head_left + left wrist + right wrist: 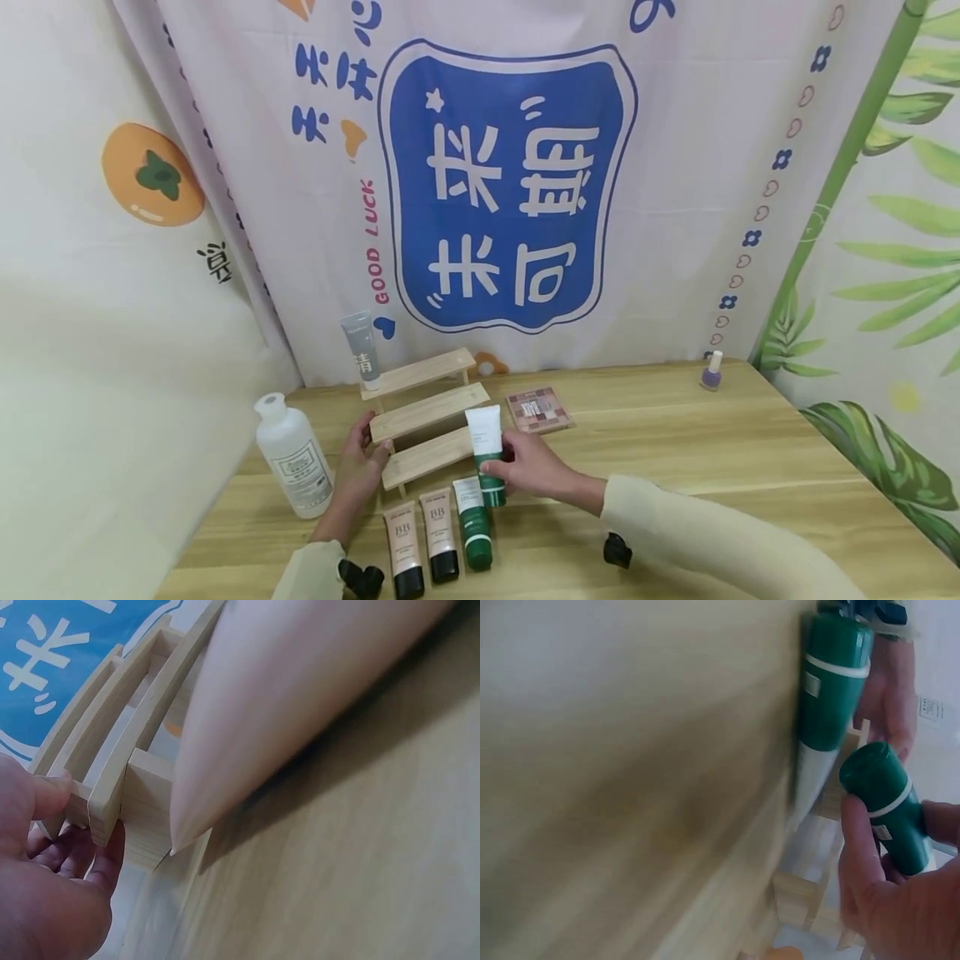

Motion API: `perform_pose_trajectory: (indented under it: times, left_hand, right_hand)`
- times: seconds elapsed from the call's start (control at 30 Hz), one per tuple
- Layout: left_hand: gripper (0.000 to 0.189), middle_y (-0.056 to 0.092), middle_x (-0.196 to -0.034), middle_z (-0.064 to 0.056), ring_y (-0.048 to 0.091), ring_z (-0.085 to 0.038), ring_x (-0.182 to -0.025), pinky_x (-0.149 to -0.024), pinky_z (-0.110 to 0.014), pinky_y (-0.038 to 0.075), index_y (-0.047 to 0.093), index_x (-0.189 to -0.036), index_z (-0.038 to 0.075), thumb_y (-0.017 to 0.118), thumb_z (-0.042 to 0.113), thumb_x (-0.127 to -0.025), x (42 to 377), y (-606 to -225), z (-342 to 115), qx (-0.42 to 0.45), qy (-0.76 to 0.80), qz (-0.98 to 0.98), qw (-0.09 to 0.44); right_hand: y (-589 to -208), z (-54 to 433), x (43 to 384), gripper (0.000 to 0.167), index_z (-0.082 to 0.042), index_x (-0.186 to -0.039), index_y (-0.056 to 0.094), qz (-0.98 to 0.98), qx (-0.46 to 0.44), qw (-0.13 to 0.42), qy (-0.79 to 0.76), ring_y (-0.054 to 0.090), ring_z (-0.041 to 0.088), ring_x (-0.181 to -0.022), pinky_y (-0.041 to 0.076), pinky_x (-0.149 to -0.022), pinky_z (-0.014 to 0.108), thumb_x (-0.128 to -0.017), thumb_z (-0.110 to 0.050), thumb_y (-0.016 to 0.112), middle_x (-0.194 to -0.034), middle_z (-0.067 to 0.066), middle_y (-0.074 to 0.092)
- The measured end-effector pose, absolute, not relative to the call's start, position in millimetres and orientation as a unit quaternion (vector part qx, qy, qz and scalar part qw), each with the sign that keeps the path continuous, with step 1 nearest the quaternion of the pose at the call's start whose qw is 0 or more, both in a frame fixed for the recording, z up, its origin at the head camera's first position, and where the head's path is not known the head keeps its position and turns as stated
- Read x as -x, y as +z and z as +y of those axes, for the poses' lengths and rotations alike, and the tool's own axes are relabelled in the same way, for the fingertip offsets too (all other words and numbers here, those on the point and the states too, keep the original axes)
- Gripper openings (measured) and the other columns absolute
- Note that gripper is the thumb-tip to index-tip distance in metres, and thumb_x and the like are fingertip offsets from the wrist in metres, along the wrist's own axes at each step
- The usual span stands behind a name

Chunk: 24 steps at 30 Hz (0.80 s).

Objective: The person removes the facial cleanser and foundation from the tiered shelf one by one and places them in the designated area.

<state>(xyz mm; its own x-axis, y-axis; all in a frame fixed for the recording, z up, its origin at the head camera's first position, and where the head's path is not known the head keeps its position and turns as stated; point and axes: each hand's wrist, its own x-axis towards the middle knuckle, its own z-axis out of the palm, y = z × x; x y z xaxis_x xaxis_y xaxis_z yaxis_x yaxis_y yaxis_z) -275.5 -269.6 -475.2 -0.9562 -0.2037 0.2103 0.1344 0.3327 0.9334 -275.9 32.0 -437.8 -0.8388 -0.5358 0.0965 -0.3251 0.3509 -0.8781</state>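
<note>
My left hand (pixel 363 467) grips the left end of a three-step wooden display rack (pixel 429 412). In the left wrist view its thumb lies over one step's end, fingers curled underneath. With my right hand (pixel 536 463) I hold a green-and-white squeeze tube (pixel 486 433), green cap down, in front of the right end of the lowest step. The right wrist view shows fingers and thumb around the tube's green part (pixel 900 832). A matching green-and-white tube (pixel 473 521) lies on the table just below it. A grey tube (pixel 362 350) stands on the top step's left end.
Two beige BB cream tubes (pixel 405 542) lie in front of the rack. A white bottle (pixel 294 457) stands left of my left hand. Behind the rack's right side lies an eyeshadow palette (pixel 538 409); a purple nail polish bottle (pixel 712 372) stands at the table's back right.
</note>
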Motion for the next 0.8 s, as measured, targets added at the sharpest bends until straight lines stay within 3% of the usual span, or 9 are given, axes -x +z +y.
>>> perform_pose_trajectory:
  times: [0.27,0.5,0.8]
  left_hand:
    - [0.064,0.033,-0.153,-0.022,0.031,-0.038,-0.140,-0.116,-0.052,0.026,0.023,-0.154,0.005,0.054,0.004,-0.098,274.9,-474.5,-269.4,-0.030,-0.568,-0.812,0.135]
    - [0.063,0.033,-0.152,-0.025,0.031,-0.040,-0.139,-0.114,-0.053,0.028,0.024,-0.153,0.003,0.054,0.001,-0.097,274.8,-474.5,-270.4,-0.030,-0.573,-0.807,0.141]
    - [0.063,0.035,-0.151,-0.025,0.033,-0.041,-0.138,-0.113,-0.055,0.031,0.025,-0.152,0.003,0.054,0.003,-0.097,273.3,-474.1,-269.7,-0.022,-0.563,-0.813,0.150]
  right_hand:
    - [-441.9,47.0,260.0,0.019,-0.001,-0.096,0.062,0.824,0.234,0.168,-0.488,0.064,0.018,-0.058,0.058,-0.052,0.038,-0.089,-0.016,0.070,-0.078,0.007,0.064]
    - [-446.4,48.9,253.5,0.016,-0.001,-0.093,0.061,0.835,0.209,0.203,-0.467,0.063,0.018,-0.053,0.057,-0.048,0.033,-0.088,-0.012,0.071,-0.073,0.008,0.063]
    - [-450.3,42.8,251.4,0.019,-0.004,-0.086,0.062,0.849,0.220,0.193,-0.440,0.063,0.016,-0.046,0.055,-0.045,0.031,-0.087,-0.019,0.074,-0.068,0.007,0.063]
